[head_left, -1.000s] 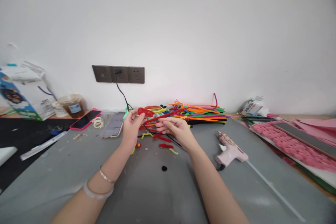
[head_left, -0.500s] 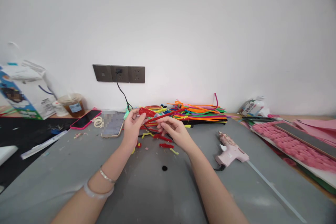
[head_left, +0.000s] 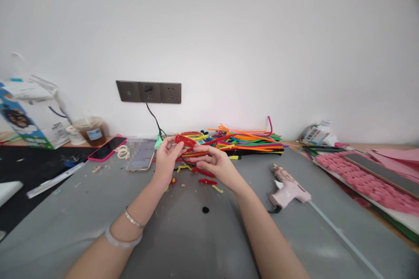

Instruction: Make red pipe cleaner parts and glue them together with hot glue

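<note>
Your left hand (head_left: 164, 160) is closed in a pinch: thumb and fingertips grip the folded end of the red stem (head_left: 185, 141). Your right hand (head_left: 216, 162) is closed too, fingers pinching the same stem just right of the fold. Both hands are raised off the worktop (head_left: 183, 244), close together, past its middle toward the far edge. The stem's loose tail runs right and up toward the pile (head_left: 252, 140); I can't tell whether it touches.

The pile is mixed-colour stems lying flat against the far edge, just behind your right hand. Under your hands there are red scraps (head_left: 205, 177) and a few yellow bits on the grey surface. A black dot (head_left: 205, 209) sits nearer you, between your forearms. There are two bracelets (head_left: 127, 230) on your left wrist.

The glue gun (head_left: 288, 187) is lying on its side right of your right hand, well apart, nozzle toward the far edge. Pink foam (head_left: 362, 181) runs along the right edge with a dark strip (head_left: 379, 171) on top.

Left of your left hand a phone (head_left: 140, 155) lies flat, then a pink phone (head_left: 106, 148) further left. A cup (head_left: 89, 130) and a box (head_left: 31, 115) stand by the far left corner. A cable (head_left: 153, 117) drops from the outlet (head_left: 148, 92) on the wall to the far edge behind your left hand.
</note>
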A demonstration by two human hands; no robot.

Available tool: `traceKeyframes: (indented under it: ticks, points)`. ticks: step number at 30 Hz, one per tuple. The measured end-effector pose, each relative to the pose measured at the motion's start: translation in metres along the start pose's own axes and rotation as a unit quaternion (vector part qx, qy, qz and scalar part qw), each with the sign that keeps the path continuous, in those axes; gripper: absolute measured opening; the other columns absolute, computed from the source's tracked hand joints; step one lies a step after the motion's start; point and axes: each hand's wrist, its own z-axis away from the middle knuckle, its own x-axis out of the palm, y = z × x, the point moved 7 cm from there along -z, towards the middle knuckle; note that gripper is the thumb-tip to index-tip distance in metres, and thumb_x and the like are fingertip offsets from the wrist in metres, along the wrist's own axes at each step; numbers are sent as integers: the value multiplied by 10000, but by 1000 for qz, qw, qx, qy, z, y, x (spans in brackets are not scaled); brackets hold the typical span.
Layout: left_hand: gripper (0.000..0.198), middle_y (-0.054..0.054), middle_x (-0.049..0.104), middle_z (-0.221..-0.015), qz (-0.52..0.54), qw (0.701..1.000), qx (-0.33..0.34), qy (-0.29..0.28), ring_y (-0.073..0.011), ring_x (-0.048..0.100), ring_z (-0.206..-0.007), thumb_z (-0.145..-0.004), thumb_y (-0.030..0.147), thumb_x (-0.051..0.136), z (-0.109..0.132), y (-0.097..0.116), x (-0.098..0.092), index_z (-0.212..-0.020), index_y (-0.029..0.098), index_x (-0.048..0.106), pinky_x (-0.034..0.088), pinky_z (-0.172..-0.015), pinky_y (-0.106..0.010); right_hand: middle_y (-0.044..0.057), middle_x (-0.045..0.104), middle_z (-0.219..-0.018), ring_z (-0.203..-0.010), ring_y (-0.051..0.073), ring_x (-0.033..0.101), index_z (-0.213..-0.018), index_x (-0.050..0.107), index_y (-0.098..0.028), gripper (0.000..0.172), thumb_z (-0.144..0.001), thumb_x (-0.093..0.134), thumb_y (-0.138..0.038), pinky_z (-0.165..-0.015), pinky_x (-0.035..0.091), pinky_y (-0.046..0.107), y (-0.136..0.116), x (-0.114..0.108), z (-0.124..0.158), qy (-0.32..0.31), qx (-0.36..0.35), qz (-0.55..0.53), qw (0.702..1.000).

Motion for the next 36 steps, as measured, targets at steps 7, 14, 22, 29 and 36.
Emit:
traceKeyframes:
  ticks: [7, 14, 22, 29, 36]
  points:
    - [303, -15, 687, -920, -14, 1000, -19, -16, -145, 686, -856, -713, 345, 805, 3, 1, 7, -898, 182, 629, 598, -769, -268, 19, 703, -703, -557, 160, 647, -852, 683, -193, 249, -777, 721, -427, -553, 539, 291, -3, -25, -4, 135, -69, 131, 980]
    - [359, -21, 685, -924, -74, 994, -45, -62, -164, 673, -866, -706, 367, 798, 8, -2, 13, -957, 181, 623, 587, -730, -272, 67, 748, -934, -874, 229, 684, -893, 716, -214, 263, -831, 671, -465, -839, 527, 368, -9, -31, -5, 150, -115, 121, 974]
    - [327, -15, 662, -914, -90, 984, -64, -138, -140, 642, -804, -721, 357, 786, 10, -9, 21, -947, 172, 640, 559, -751, -275, 17, 692, -750, -685, 167, 595, -745, 686, -209, 286, -703, 790, -471, -668, 499, 308, -7, -25, -5, 116, -72, 75, 988]
    - [279, 4, 646, -846, -118, 980, -45, -154, -128, 620, -761, -717, 319, 768, 10, -9, 23, -917, 180, 631, 538, -728, -257, 12, 650, -748, -692, 165, 562, -805, 681, -212, 310, -712, 781, -490, -646, 454, 294, -9, -21, -4, 106, -69, 65, 990]
    - [255, 5, 614, -808, -164, 973, -20, -163, -127, 591, -733, -699, 284, 747, 11, -9, 24, -898, 181, 626, 540, -698, -251, 5, 611, -725, -657, 152, 526, -785, 650, -205, 297, -750, 759, -478, -591, 398, 274, -11, -21, -3, 104, -84, 90, 987]
